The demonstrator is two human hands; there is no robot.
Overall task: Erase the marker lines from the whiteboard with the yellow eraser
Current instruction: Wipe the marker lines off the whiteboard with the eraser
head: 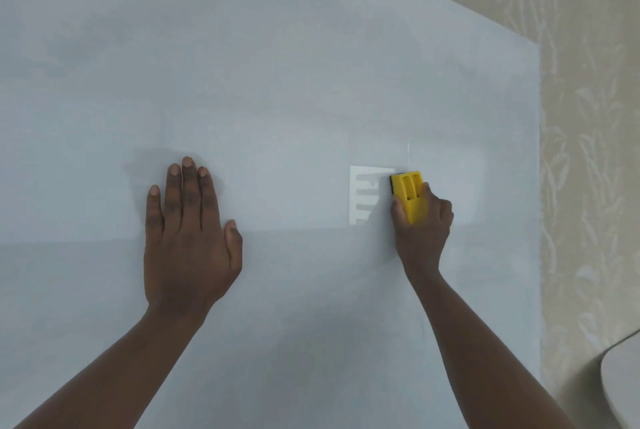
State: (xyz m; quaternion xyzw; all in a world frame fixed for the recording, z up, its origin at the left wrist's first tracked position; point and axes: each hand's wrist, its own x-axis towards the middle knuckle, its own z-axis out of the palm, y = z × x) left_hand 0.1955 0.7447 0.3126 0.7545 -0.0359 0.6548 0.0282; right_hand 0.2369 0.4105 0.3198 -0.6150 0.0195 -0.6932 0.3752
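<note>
The whiteboard [277,82] fills most of the view, pale grey-blue with faint smears. My right hand [424,224] grips the yellow eraser [410,195] and presses it flat on the board at centre right. The eraser's dark felt edge shows at its upper left. No distinct marker lines show on the board; just left of the eraser lies a bright rectangular patch [363,195] with pale stripes, which looks like a reflection. My left hand [188,231] lies flat on the board at centre left, fingers together and pointing up, holding nothing.
The board's right edge [539,186] runs vertically, with beige leaf-patterned wallpaper [588,151] beyond it. A rounded white object [623,383] shows at the lower right corner, partly out of frame.
</note>
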